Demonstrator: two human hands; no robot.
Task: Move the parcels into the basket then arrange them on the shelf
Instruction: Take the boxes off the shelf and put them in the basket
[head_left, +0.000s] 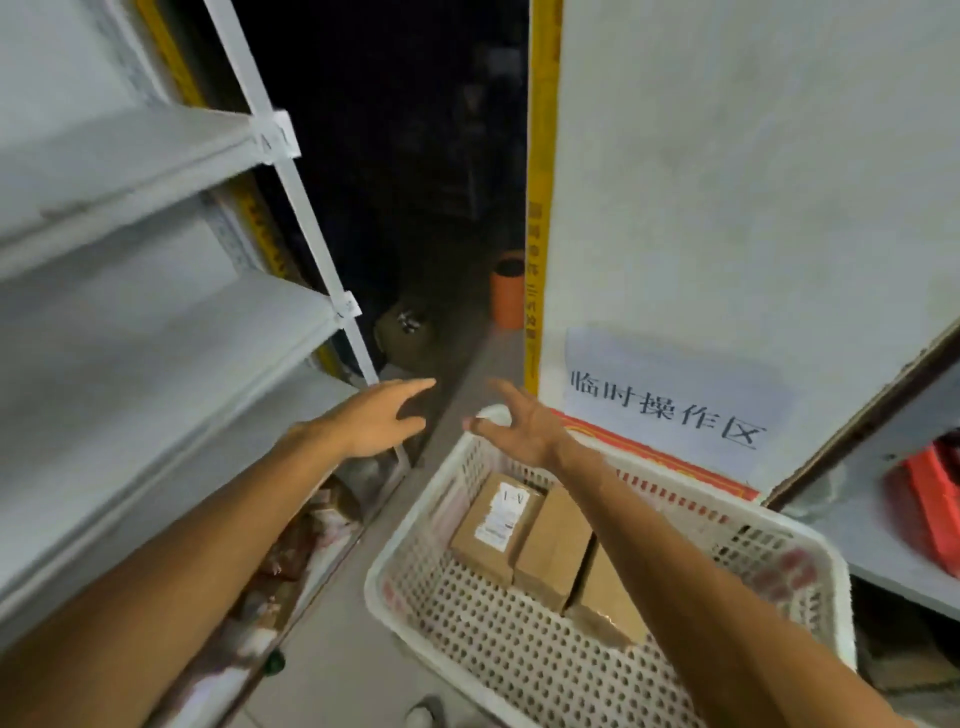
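Three parcels (553, 545) in one basket (457, 639).
I see the left hand (371, 421) and right hand (519, 423) spread wide, holding nothing, near the white shelf (156, 332).

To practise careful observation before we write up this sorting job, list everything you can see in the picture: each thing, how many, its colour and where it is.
basket: one, white, perforated, lower right
parcels: three showing, brown cardboard, inside the basket
shelf unit: one, white, left side, several boards
paper sign: one, white with black characters, behind the basket
yellow strip: one, yellow, upright, top centre
bin: one, orange, in the dark aisle beyond
red thing: one, red, too blurred to name, on a grey shelf at right
left hand: open, empty, beside the shelf unit
right hand: open, empty, over the basket's far rim
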